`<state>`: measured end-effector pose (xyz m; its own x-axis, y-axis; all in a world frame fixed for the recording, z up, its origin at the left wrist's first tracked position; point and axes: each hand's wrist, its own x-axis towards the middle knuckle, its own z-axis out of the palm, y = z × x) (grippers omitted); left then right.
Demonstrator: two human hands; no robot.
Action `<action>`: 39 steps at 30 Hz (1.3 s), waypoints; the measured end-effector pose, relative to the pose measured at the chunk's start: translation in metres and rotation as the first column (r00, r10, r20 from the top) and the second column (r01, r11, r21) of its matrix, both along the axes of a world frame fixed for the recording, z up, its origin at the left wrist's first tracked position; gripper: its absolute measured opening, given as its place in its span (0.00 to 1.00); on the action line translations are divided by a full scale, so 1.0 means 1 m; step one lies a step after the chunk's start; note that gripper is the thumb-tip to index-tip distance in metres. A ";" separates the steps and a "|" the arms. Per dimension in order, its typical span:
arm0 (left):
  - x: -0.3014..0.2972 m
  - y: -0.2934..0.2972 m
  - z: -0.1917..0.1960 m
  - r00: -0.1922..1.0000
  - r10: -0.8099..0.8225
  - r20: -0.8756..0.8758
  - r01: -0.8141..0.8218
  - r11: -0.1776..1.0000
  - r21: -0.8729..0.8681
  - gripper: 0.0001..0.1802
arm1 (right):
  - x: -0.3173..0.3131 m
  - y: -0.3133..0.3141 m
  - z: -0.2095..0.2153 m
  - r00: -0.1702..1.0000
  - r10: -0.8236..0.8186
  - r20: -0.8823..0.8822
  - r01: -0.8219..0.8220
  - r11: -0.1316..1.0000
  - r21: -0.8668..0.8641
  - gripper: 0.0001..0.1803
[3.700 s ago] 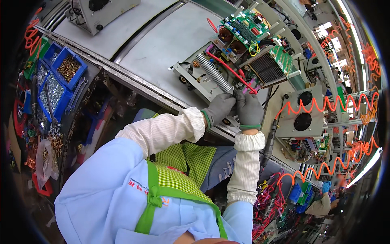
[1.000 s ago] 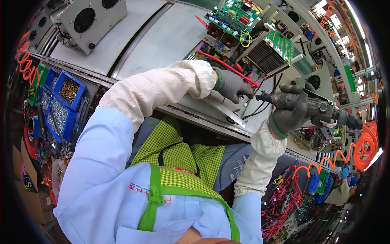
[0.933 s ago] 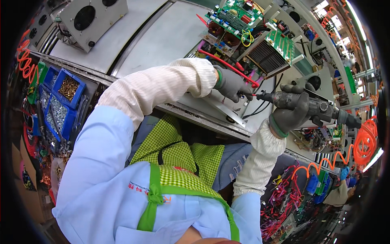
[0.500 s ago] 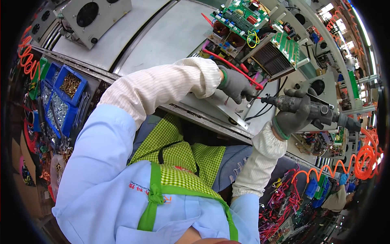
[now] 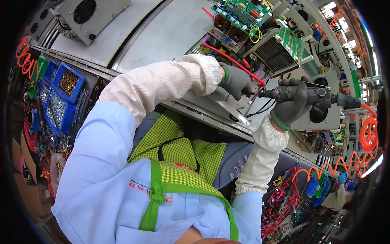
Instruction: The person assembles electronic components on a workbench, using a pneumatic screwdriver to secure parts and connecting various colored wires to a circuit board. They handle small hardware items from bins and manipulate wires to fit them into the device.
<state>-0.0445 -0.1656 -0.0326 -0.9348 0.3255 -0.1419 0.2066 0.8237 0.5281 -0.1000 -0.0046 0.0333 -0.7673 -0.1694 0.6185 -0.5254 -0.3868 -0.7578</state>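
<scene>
Right hand (image 5: 293,106), grey-gloved, wrapped tight around a dark pneumatic screwdriver (image 5: 313,95) held level, bit aimed left at the metal chassis (image 5: 227,103). Left hand (image 5: 237,81), also gloved, closed against the chassis edge right at the bit tip; impossible to tell whether pinching a screw or just steadying. Likely trouble: bit slipping off the fastener and jabbing the left fingers so close by, or skidding into the red wire (image 5: 233,61) crossing just above. Possibly a cross-threaded screw from the tilted approach. Orange coiled air hose (image 5: 367,134) trailing right, apt to tug the tool off line. Grey metal bench (image 5: 162,36) beneath, green circuit boards (image 5: 243,12) on the unit, a fan housing (image 5: 91,16) further left, blue bins (image 5: 67,87) of screws at the left edge. Crowded assembly line, more units and cable bundles beyond.
</scene>
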 end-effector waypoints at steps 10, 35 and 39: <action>0.003 0.003 0.006 0.999 0.031 -0.019 -0.032 0.999 -0.041 0.25 | 0.007 -0.003 0.006 0.997 0.038 0.066 -0.036 0.999 -0.028 0.24; -0.017 0.006 -0.014 0.991 -0.060 -0.120 0.046 0.992 -0.114 0.17 | -0.002 0.003 0.001 0.987 0.140 0.076 -0.148 0.983 0.113 0.25; -0.009 0.009 -0.003 0.994 -0.056 -0.089 0.036 0.977 -0.210 0.18 | 0.000 0.002 0.001 0.984 0.162 0.076 -0.167 0.984 0.057 0.23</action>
